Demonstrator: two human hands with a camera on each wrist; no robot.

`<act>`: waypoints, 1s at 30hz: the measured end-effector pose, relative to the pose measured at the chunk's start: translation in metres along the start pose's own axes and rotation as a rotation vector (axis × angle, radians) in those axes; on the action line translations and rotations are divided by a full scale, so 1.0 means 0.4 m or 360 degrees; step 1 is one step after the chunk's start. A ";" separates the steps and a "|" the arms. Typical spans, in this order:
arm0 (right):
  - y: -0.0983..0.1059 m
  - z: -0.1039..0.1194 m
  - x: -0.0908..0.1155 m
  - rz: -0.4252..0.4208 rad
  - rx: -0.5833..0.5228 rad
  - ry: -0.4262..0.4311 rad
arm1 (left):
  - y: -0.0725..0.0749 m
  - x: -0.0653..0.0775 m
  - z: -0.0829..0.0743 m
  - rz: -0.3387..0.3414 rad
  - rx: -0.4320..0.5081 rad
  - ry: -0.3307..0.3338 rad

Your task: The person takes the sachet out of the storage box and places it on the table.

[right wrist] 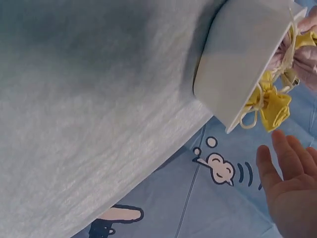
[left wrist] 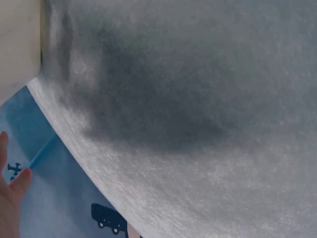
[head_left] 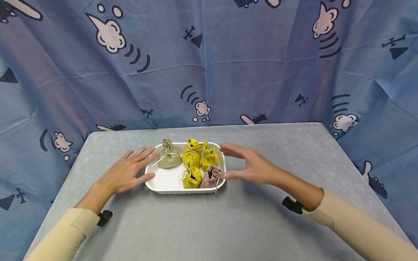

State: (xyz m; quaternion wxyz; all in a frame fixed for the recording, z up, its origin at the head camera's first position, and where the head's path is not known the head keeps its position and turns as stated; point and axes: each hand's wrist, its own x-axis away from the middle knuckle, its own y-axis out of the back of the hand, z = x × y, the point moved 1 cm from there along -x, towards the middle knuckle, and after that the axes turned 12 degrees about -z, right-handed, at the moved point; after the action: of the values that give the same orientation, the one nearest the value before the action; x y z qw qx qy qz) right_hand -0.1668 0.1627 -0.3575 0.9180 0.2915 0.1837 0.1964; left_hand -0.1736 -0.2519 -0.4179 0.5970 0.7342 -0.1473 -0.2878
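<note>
A white tray point(head_left: 166, 181) holds several small drawstring pouches. At its left end stands a beige-green pouch point(head_left: 169, 159); two yellow pouches, one at the back point(head_left: 191, 156) and one at the right point(head_left: 209, 159), sit near a third yellow pouch point(head_left: 192, 177) at the front. A pink pouch point(head_left: 210, 177) leans in the front right corner, its string hanging over the rim. My left hand point(head_left: 128, 172) is spread beside the left rim, fingertips close to the beige-green pouch. On the right, my right hand point(head_left: 249, 165) has straight fingers and thumb apart, by the tray's right end. Neither hand holds anything.
The tray rests on a grey table point(head_left: 202, 224), toward its far edge. Behind and beside the table hangs a blue printed cloth point(head_left: 235, 83). A dark wrist camera point(head_left: 105, 218) shows at the left cuff, another dark camera point(head_left: 292, 204) at the right.
</note>
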 end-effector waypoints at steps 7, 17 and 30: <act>-0.016 0.000 -0.005 0.0032 -0.0088 0.0020 | -0.003 0.004 -0.002 -0.0007 0.0045 0.0017; -0.076 -0.015 -0.008 0.0105 -0.0178 0.0030 | -0.014 0.010 0.002 -0.0059 0.0093 0.0019; -0.122 -0.023 -0.015 0.0127 -0.0118 0.0011 | -0.025 0.012 0.004 -0.0103 0.0130 0.0015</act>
State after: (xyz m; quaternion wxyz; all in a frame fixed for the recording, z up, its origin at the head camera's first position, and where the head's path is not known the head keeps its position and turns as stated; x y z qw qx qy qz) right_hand -0.1637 0.1274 -0.3927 0.9190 0.2636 0.1678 0.2405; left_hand -0.1720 -0.2533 -0.4286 0.5576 0.7636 -0.1325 -0.2973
